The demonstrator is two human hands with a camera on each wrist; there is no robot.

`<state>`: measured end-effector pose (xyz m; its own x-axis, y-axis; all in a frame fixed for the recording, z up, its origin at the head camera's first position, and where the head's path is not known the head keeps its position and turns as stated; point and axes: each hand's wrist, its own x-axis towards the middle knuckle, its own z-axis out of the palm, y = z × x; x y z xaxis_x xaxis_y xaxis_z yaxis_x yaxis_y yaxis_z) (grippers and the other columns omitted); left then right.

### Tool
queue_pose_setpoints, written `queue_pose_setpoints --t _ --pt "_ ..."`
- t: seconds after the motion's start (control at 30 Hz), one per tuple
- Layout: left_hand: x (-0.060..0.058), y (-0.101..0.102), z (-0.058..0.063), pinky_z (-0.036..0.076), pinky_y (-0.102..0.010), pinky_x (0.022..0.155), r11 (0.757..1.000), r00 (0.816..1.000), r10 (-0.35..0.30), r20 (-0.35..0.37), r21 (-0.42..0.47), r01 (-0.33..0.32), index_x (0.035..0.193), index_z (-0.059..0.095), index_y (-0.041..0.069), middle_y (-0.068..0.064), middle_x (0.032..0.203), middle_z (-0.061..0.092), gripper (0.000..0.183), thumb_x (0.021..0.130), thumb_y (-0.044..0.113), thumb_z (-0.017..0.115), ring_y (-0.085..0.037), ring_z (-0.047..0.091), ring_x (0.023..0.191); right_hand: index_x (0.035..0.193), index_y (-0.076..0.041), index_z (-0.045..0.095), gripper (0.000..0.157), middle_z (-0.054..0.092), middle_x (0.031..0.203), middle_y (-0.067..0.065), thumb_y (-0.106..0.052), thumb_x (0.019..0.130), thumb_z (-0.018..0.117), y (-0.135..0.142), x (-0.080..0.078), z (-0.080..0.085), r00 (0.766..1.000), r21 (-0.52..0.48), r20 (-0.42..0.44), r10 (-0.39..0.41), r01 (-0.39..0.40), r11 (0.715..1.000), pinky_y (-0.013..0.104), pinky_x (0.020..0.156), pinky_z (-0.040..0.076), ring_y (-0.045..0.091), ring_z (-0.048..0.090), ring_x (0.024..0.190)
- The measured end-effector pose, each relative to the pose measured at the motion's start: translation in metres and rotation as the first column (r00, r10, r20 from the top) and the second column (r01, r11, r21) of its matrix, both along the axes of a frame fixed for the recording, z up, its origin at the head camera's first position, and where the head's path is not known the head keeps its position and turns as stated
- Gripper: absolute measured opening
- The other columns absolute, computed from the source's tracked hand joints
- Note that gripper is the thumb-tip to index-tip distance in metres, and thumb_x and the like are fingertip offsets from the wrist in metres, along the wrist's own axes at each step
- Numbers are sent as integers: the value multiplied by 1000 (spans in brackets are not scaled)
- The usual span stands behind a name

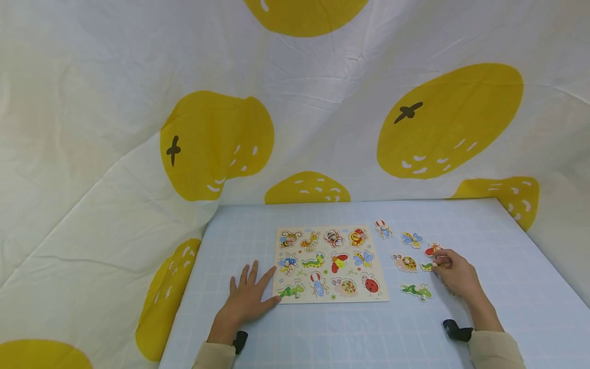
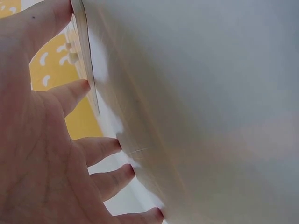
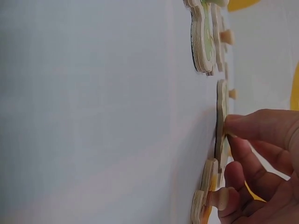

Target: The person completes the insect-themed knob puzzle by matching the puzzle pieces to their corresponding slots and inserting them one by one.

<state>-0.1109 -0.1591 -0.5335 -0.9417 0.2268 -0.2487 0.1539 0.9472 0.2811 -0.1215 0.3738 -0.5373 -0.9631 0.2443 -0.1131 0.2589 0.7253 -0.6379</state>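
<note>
A wooden peg-puzzle board (image 1: 330,303) printed with rows of insects lies on the table. My left hand (image 1: 249,299) lies spread on the tabletop, thumb and index finger touching the board's left edge; the left wrist view shows the straight fingers (image 2: 107,184). To the right of the board, my right hand (image 1: 456,272) pinches the green caterpillar piece (image 1: 426,267) between thumb and index finger. In the right wrist view that piece (image 3: 221,123) stays close to the table. Around this hand lie a snail piece (image 1: 405,263), a grasshopper piece (image 1: 417,291) and a red bug piece (image 1: 432,249).
Farther back are a stag beetle piece (image 1: 383,229) and a blue-winged insect piece (image 1: 412,239). A knobbed piece (image 3: 205,191) sits near the right hand, partly hidden in the head view. A white cloth with yellow fruit (image 1: 322,128) hangs behind the table (image 1: 341,338).
</note>
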Motion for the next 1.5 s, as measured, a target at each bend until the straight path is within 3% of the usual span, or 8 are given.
queue_pose_setpoints --t 0.33,0.57,0.8,1.03,1.5 --pt "1 1 5 6 -75 109 1000 1000 2 7 5 -2 157 34 31 -20 164 14 79 90 62 61 -47 7 149 129 0 54 40 63 108 20 -11 94 69 -5 0 3 999 -5 -25 22 -22 1000 31 63 47 30 55 88" --pt "0 0 4 7 -76 108 1000 1000 -7 -8 16 8 157 35 30 -21 164 15 79 90 62 62 -47 9 148 127 0 57 40 66 103 16 -10 91 71 -18 -2 10 995 12 -82 54 -53 999 33 66 43 27 53 84" --pt "-1 0 2 6 -75 109 1000 1000 0 -2 16 0 157 34 31 -20 164 15 79 90 62 62 -46 7 149 127 -3 59 39 67 100 12 -11 91 71 -37 -4 11 988 33 -120 96 -92 995 32 62 41 24 50 78" --pt "0 -1 -1 7 -76 108 1000 1000 -1 -1 2 1 157 34 31 -20 164 15 80 89 64 62 -47 8 148 128 -7 59 41 67 104 9 -17 91 74 -61 -8 9 987 -21 -90 133 -135 991 28 56 44 23 51 81" --pt "1 0 4 10 -77 107 1000 1000 -14 -17 8 14 156 36 29 -22 163 17 79 90 63 62 -49 12 147 121 -9 63 35 64 92 1 -10 89 76 -107 -17 3 955 -40 -170 243 -253 967 25 56 41 19 50 75"
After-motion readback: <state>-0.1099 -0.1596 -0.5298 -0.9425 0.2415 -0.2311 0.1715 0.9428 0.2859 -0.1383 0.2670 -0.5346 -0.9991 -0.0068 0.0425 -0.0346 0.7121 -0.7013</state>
